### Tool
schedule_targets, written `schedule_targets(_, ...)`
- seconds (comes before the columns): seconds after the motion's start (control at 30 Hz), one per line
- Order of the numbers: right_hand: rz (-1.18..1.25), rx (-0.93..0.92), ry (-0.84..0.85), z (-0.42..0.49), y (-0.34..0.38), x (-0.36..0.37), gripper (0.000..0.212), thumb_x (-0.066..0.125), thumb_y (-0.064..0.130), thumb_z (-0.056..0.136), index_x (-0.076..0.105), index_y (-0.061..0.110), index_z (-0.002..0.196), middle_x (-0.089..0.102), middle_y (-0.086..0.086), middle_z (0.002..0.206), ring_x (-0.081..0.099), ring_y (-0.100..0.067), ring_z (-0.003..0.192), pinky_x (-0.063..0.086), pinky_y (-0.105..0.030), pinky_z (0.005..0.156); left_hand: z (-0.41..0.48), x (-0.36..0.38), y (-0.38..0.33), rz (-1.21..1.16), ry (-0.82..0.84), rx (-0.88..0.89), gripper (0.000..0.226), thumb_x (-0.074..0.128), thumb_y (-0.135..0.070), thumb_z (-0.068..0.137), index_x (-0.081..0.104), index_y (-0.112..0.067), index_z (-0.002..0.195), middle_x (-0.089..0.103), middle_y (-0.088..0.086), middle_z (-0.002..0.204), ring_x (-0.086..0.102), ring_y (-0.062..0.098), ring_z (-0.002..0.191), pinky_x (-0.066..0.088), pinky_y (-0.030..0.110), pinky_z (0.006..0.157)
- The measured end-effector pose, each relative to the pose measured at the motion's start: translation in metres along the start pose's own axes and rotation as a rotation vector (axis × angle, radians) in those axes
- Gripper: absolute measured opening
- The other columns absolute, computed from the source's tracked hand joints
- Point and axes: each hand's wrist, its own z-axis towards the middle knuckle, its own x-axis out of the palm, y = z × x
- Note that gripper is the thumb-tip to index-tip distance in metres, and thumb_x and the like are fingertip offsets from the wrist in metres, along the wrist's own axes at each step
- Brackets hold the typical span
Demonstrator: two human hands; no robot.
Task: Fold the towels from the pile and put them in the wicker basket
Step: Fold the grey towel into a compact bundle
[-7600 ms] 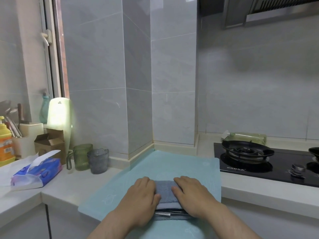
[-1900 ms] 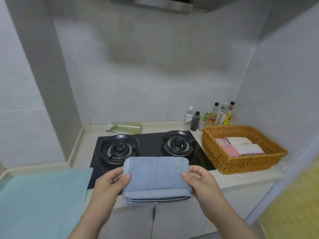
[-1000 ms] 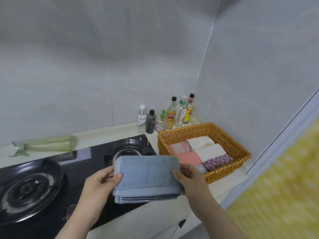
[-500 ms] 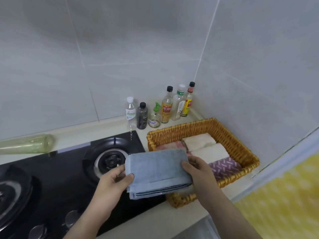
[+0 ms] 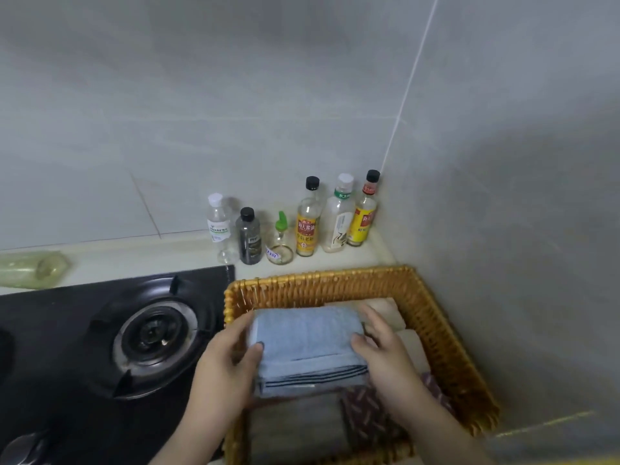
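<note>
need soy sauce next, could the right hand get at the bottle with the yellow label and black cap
Probably not yet: the right hand is gripping the blue towel. Once freed, nothing blocks the soy sauce bottle behind the wicker basket.

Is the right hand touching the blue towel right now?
Touching. The head view shows the right hand clasping the blue towel's right edge, thumb pressed on top, over the wicker basket.

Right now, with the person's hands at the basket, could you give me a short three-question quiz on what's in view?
1. True or false: both hands hold the folded blue towel over the wicker basket.
2. How many bottles stand upright against the back wall?
3. What lies left of the basket? A) a sink B) a gas burner C) a kettle

Key:
1. True: left hand and right hand grip its ends.
2. Six.
3. B
</note>
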Motion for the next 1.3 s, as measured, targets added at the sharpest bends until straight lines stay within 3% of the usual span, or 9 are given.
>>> schedule_targets(0.17, -0.255, -0.106, 0.04, 0.045, -0.013, -0.034, 0.034, 0.057, 0.004, 0.094, 0.062, 0.032, 0.113, 0.054, 0.019, 0.117, 0.055, -0.001, 0.105, 0.039, -0.001, 0.085, 0.03, 0.051, 0.01, 0.085, 0.013, 0.04, 0.046, 0.072, -0.011, 0.085, 0.056, -0.044, 0.112, 0.059, -0.02, 0.116, 0.057, 0.001, 0.11, 0.047, 0.025, 0.099)
schedule_targets(0.27, -0.374, -0.182, 0.015, 0.074, -0.025, -0.046, 0.044, 0.059, 0.003, 0.09, 0.063, 0.044, 0.104, 0.051, 0.013, 0.121, 0.05, -0.003, 0.115, 0.038, -0.019, 0.105, 0.05, 0.075, 0.017, 0.064, 0.08, -0.003, 0.051, 0.074, -0.006, 0.083, 0.056, -0.036, 0.12, 0.055, -0.018, 0.122, 0.051, -0.001, 0.115, 0.04, 0.01, 0.099)
schedule_targets(0.47, -0.482, -0.127, 0.01, 0.104, -0.038, -0.05, 0.041, 0.06, 0.01, 0.09, 0.062, 0.046, 0.11, 0.048, 0.008, 0.117, 0.051, -0.008, 0.111, 0.038, -0.022, 0.095, 0.066, 0.11, 0.036, 0.139, 0.058, -0.139, 0.057, 0.072, 0.002, 0.081, 0.057, -0.013, 0.134, 0.055, -0.02, 0.113, 0.05, 0.007, 0.115, 0.031, 0.0, 0.09)
schedule_targets(0.6, -0.544, -0.114, 0.021, 0.112, -0.043, -0.05, 0.038, 0.061, 0.014, 0.09, 0.063, 0.043, 0.114, 0.044, 0.012, 0.117, 0.048, -0.006, 0.111, 0.034, -0.012, 0.088, 0.07, 0.115, 0.043, 0.19, 0.03, -0.144, 0.057, 0.071, 0.002, 0.081, 0.056, -0.011, 0.135, 0.054, -0.009, 0.124, 0.049, 0.01, 0.12, 0.028, 0.012, 0.1)
schedule_targets(0.73, -0.635, -0.176, 0.035, 0.115, -0.049, -0.053, 0.036, 0.064, 0.014, 0.088, 0.064, 0.034, 0.118, 0.041, 0.013, 0.117, 0.046, -0.008, 0.118, 0.035, -0.021, 0.108, 0.069, 0.12, 0.041, 0.215, 0.076, -0.153, 0.054, 0.064, -0.001, 0.088, 0.05, -0.011, 0.14, 0.046, -0.007, 0.132, 0.037, 0.005, 0.126, 0.019, 0.01, 0.105)
schedule_targets(0.87, -0.632, -0.145, 0.089, 0.115, -0.044, -0.055, 0.034, 0.058, 0.009, 0.093, 0.06, 0.024, 0.123, 0.038, 0.012, 0.116, 0.041, -0.004, 0.116, 0.023, 0.009, 0.086, 0.066, 0.122, 0.038, 0.258, 0.106, -0.134, 0.052, 0.057, -0.008, 0.095, 0.044, -0.015, 0.145, 0.038, 0.002, 0.148, 0.027, 0.0, 0.125, 0.011, 0.009, 0.105)
schedule_targets(1.07, -0.799, -0.391, 0.048, 0.113, -0.036, -0.058, 0.038, 0.054, 0.026, 0.096, 0.058, 0.023, 0.133, 0.041, 0.008, 0.145, 0.037, -0.017, 0.135, 0.03, -0.031, 0.114, 0.066, 0.114, 0.033, 0.661, 0.041, 0.221, 0.054, 0.04, -0.044, 0.098, 0.036, -0.026, 0.149, 0.017, -0.005, 0.16, 0.013, 0.017, 0.148, 0.009, 0.028, 0.119)
schedule_targets(1.2, -0.961, -0.588, 0.071, 0.113, -0.032, -0.049, 0.043, 0.049, 0.035, 0.097, 0.053, 0.023, 0.139, 0.042, 0.005, 0.149, 0.041, -0.016, 0.133, 0.028, -0.028, 0.111, 0.073, 0.131, 0.026, 0.862, 0.179, 0.354, 0.079, 0.001, -0.066, 0.09, 0.007, -0.021, 0.154, -0.008, -0.008, 0.156, -0.014, 0.012, 0.146, -0.012, 0.027, 0.118)
schedule_targets(1.3, -1.053, -0.589, 0.091, 0.115, -0.042, -0.047, 0.051, 0.038, 0.045, 0.094, 0.057, 0.019, 0.134, 0.053, 0.003, 0.137, 0.051, -0.019, 0.123, 0.035, -0.031, 0.108, 0.076, 0.137, 0.041, 0.9, 0.187, 0.324, 0.089, -0.01, -0.065, 0.084, 0.007, -0.014, 0.154, -0.001, 0.0, 0.16, -0.013, 0.016, 0.145, -0.02, 0.02, 0.113)
